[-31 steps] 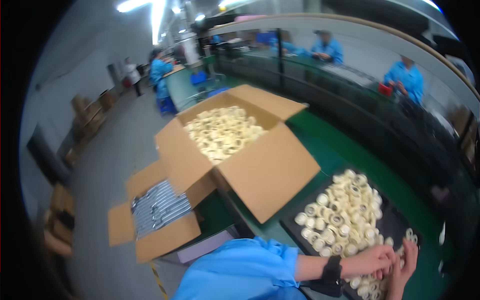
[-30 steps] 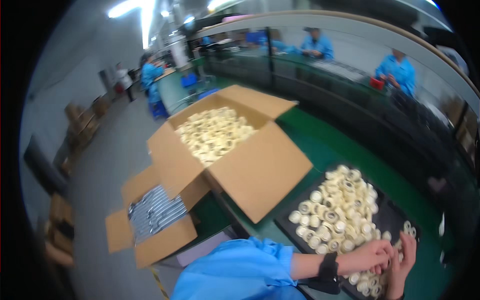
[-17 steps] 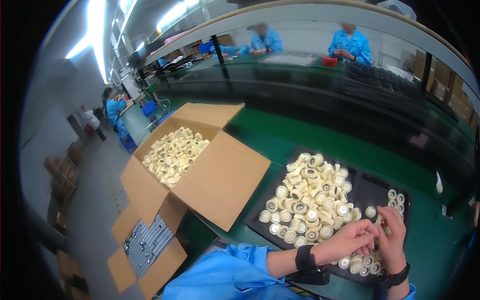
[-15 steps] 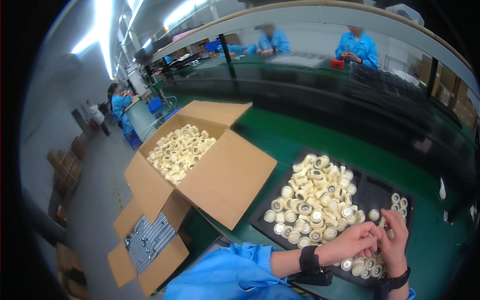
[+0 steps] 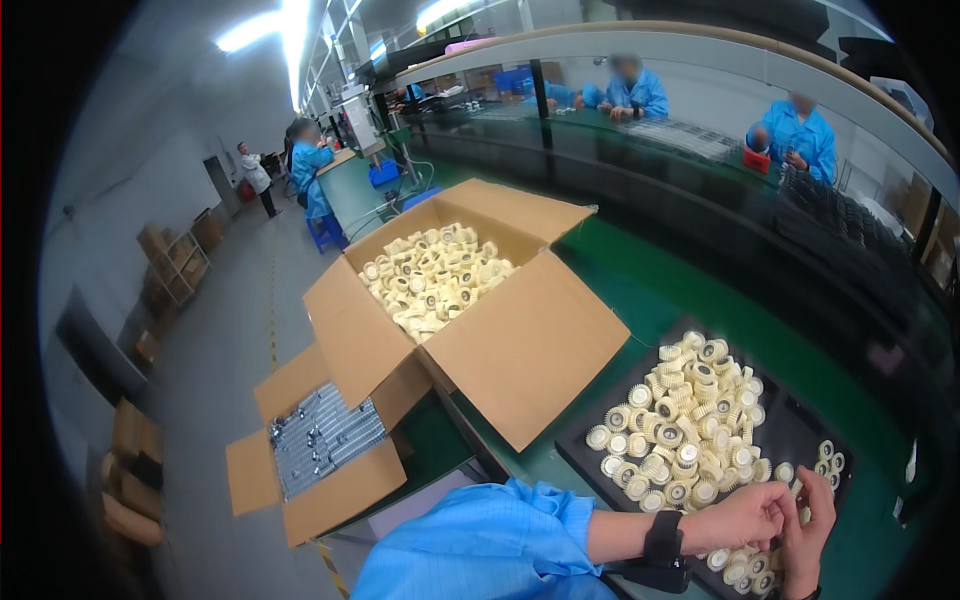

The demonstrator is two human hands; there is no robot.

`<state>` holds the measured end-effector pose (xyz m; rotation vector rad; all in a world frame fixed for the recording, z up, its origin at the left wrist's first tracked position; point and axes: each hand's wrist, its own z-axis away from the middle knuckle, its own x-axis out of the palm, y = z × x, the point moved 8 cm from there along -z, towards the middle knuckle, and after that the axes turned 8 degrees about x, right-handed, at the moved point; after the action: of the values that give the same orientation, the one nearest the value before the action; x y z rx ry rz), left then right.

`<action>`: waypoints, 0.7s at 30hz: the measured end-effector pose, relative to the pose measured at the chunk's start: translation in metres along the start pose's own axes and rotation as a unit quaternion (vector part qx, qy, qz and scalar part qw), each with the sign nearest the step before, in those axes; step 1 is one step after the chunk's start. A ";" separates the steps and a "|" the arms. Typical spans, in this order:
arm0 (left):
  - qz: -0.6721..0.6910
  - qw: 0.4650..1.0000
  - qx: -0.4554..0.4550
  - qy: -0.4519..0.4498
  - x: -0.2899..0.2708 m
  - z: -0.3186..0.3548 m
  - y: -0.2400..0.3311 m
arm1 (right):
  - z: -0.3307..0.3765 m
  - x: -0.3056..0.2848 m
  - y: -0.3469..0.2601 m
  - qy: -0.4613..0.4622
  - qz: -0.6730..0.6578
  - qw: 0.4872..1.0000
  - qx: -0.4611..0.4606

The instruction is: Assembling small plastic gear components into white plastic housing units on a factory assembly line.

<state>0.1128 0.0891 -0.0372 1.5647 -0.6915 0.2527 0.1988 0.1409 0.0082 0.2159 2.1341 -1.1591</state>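
At the lower left of the frame, a small open carton (image 5: pixel 345 497) holds silvery metal parts (image 5: pixel 325 435). Mid-frame, a larger open carton (image 5: pixel 525 345) holds loose gears (image 5: pixel 435 275). At lower right, cream gears (image 5: pixel 690 425) lie heaped on a black tray (image 5: pixel 783 428). Over it, my left hand (image 5: pixel 748 514) curls its fingers beside my right hand (image 5: pixel 808 525); I cannot tell whether either grips a gear.

Looked every inch a factory workshop! Showed blue-smocked workers (image 5: pixel 814 138), strip lights (image 5: pixel 294 50), a green workbench (image 5: pixel 612 268) and a carton (image 5: pixel 530 345) of toothed wheels (image 5: pixel 430 278).
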 end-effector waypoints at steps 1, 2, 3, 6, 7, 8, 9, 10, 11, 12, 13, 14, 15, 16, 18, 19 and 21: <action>0.000 1.000 0.003 0.001 -0.001 -0.001 0.000 | -0.001 0.002 0.001 -0.002 0.001 1.000 -0.003; -0.004 1.000 0.007 0.001 -0.003 -0.002 -0.001 | -0.001 0.003 0.002 0.004 -0.009 1.000 -0.013; -0.009 1.000 0.012 0.003 -0.004 -0.002 -0.002 | -0.001 0.003 0.001 0.010 -0.020 0.999 -0.024; -0.021 0.999 0.021 0.012 -0.006 -0.002 -0.002 | -0.002 0.006 0.000 -0.017 -0.009 1.000 -0.022; -0.024 0.999 0.024 0.015 -0.006 -0.001 0.000 | -0.002 0.006 0.001 -0.019 -0.011 0.999 -0.026; -0.032 0.999 0.028 0.017 -0.005 -0.001 0.002 | -0.001 0.006 0.006 -0.019 -0.004 1.000 -0.024; -0.039 0.999 0.032 0.017 -0.003 -0.001 0.003 | 0.000 0.005 0.009 -0.018 0.005 1.000 -0.021; -0.023 0.999 0.035 0.028 -0.003 -0.002 0.000 | 0.001 0.003 0.010 -0.013 0.002 1.000 -0.025; -0.025 0.998 0.039 0.029 -0.003 -0.002 0.001 | 0.002 0.003 0.010 -0.014 0.002 0.999 -0.030; -0.030 0.999 0.036 0.024 -0.003 -0.001 0.002 | 0.002 0.004 0.011 -0.013 -0.004 1.000 -0.027; -0.036 0.999 0.033 0.017 -0.002 0.000 0.002 | 0.002 0.004 0.013 -0.012 -0.009 1.000 -0.023; -0.035 0.998 0.042 0.017 -0.004 -0.004 -0.005 | 0.002 0.005 0.015 -0.021 -0.007 1.000 -0.013; -0.036 0.998 0.046 0.019 -0.004 -0.005 -0.003 | 0.001 -0.001 0.004 -0.023 -0.007 1.000 -0.016; -0.034 0.999 0.038 0.019 -0.004 -0.004 -0.003 | 0.000 -0.001 -0.013 -0.053 0.019 0.998 0.001; -0.032 0.999 0.034 0.017 -0.003 -0.003 -0.002 | -0.001 0.002 -0.022 -0.082 0.048 0.995 0.015; -0.040 0.998 0.038 0.015 -0.004 -0.003 -0.002 | 0.000 0.001 -0.025 -0.072 0.047 0.996 -0.007; -0.049 0.998 0.044 0.014 -0.003 -0.003 0.000 | 0.000 0.001 -0.030 -0.062 0.046 0.997 -0.030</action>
<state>0.1106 0.0930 -0.0384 1.6705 -0.5869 0.2342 0.1851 0.1235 0.0280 0.2083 2.0255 -1.0271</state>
